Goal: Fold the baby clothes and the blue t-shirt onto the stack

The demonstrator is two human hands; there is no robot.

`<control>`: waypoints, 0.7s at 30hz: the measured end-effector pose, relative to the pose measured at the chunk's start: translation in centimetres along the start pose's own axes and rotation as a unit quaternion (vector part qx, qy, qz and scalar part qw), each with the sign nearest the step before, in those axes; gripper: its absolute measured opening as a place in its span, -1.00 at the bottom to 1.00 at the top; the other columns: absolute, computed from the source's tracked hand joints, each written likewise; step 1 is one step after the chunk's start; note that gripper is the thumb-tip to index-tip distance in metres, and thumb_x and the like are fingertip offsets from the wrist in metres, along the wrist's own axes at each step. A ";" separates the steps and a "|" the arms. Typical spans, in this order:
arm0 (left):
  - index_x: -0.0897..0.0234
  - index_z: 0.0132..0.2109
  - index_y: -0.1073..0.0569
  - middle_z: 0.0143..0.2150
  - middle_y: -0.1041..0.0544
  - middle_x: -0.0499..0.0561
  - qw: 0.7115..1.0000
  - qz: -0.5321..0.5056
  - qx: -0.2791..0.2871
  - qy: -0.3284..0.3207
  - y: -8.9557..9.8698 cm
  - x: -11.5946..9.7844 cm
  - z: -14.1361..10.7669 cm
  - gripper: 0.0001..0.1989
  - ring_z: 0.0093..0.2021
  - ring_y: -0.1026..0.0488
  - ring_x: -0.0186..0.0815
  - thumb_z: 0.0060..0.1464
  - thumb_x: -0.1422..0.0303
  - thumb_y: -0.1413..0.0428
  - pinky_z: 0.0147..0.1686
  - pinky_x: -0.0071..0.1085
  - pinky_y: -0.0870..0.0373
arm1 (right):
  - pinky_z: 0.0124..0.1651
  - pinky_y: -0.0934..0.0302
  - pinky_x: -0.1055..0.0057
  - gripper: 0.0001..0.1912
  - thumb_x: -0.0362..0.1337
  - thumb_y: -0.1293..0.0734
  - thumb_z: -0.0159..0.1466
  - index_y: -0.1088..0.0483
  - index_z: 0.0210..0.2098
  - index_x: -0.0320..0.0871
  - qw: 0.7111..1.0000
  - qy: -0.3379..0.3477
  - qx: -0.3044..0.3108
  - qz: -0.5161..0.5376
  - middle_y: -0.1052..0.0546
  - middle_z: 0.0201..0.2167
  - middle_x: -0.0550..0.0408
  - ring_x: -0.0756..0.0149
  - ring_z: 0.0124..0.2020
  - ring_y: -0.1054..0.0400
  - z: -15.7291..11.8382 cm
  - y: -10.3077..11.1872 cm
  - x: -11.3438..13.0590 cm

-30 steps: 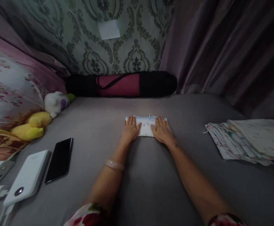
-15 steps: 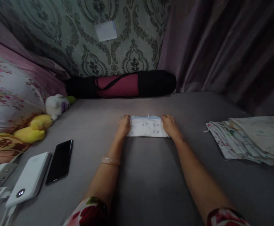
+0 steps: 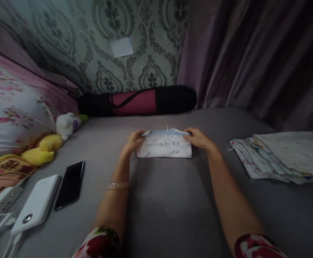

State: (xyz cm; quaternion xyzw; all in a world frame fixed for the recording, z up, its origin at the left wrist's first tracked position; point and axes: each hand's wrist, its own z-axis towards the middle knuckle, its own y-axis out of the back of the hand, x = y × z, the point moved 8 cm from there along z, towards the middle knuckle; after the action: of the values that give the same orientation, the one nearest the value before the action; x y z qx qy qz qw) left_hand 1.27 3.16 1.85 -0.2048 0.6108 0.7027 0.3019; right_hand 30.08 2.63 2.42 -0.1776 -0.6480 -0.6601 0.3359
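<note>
In front of me a folded white cloth (image 3: 164,146) with small grey-blue prints lies on the grey sheet. Its far edge is pale blue, and a short white string sticks up from the middle of that edge. My left hand (image 3: 134,141) pinches the far left corner of the cloth. At the far right corner, my right hand (image 3: 199,138) grips it between thumb and fingers. The far edge looks slightly raised between both hands, while the near edge rests low.
To the right sits a stack of folded cloths (image 3: 285,154). At the left lie a black phone (image 3: 70,185), a white power bank (image 3: 37,204), a power strip (image 3: 4,202) and plush toys (image 3: 42,150). A black and red long bag (image 3: 135,102) lies along the wall.
Both hands have shifted from the cloth's sides to its far corners and now pinch them. Its far edge has risen slightly. The view has tilted up a little.
</note>
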 end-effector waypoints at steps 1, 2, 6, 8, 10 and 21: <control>0.29 -0.18 -0.51 -0.31 -0.51 0.01 0.997 -0.068 0.019 -0.005 0.6 -0.2 -0.1 -0.76 -0.26 -0.41 -0.26 0.00 0.39 -0.04 -0.26 -0.39 -0.34 | -0.13 -0.25 0.39 -0.74 -0.34 -0.23 0.22 -0.44 -0.13 -0.21 0.999 0.008 0.018 0.050 -0.51 -0.18 -0.01 0.27 -0.18 -0.37 -0.3 0.6 0.4; 0.31 -0.19 -0.50 -0.36 -0.51 -0.02 0.991 -0.129 0.033 -0.006 1.2 -0.3 -0.3 -0.76 -0.32 -0.41 -0.30 -0.01 0.36 -0.06 -0.30 -0.42 -0.34 | -0.16 -0.26 0.40 -0.75 -0.32 -0.24 0.21 -0.44 -0.14 -0.20 0.995 0.012 0.029 0.090 -0.53 -0.20 0.01 0.29 -0.21 -0.38 -0.6 1.1 0.7; 0.31 -0.22 -0.52 -0.37 -0.52 -0.02 0.973 -0.228 -0.007 -0.015 3.1 -1.4 -0.7 -0.74 -0.37 -0.41 -0.34 -0.07 0.28 -0.16 -0.33 -0.44 -0.34 | -0.14 -0.28 0.38 -0.76 -0.30 -0.28 0.17 -0.46 -0.18 -0.19 0.988 0.028 -0.005 0.154 -0.56 -0.22 0.03 0.29 -0.22 -0.41 -1.2 3.0 1.7; 0.29 -0.23 -0.53 -0.35 -0.53 -0.01 0.974 -0.205 -0.089 -0.042 4.2 -2.4 -0.8 -0.76 -0.33 -0.42 -0.31 -0.05 0.26 -0.17 -0.26 -0.40 -0.36 | -0.10 -0.28 0.34 -0.75 -0.30 -0.28 0.16 -0.47 -0.18 -0.20 0.986 0.041 -0.070 0.147 -0.56 -0.21 0.03 0.26 -0.19 -0.41 -1.2 4.1 2.3; 0.24 -0.23 -0.54 -0.30 -0.55 0.00 0.970 -0.146 -0.182 -0.074 5.3 -3.5 -1.1 -0.81 -0.23 -0.42 -0.27 0.00 0.28 -0.15 -0.13 -0.35 -0.34 | -0.04 -0.25 0.29 -0.73 -0.29 -0.27 0.18 -0.47 -0.15 -0.19 0.979 0.063 -0.152 0.120 -0.56 -0.19 0.02 0.24 -0.14 -0.40 -1.4 5.3 2.9; 0.17 -0.25 -0.57 -0.36 -0.55 -0.05 0.984 0.043 0.140 -0.098 0.2 -1.2 -1.6 -0.80 -0.41 -0.41 -0.34 -0.06 0.37 -0.11 -0.23 -0.39 -0.34 | -0.29 -0.23 0.49 -0.74 -0.44 -0.28 0.04 -0.54 -0.32 -0.13 0.989 0.015 0.146 -0.023 -0.55 -0.42 0.18 0.36 -0.36 -0.39 -1.7 0.2 -0.2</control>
State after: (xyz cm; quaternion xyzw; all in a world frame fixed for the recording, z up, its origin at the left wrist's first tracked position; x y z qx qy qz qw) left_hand 1.84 1.36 2.53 -0.0648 0.6788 0.6393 0.3554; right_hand 30.72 1.02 2.26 -0.1021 -0.7363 -0.5682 0.3529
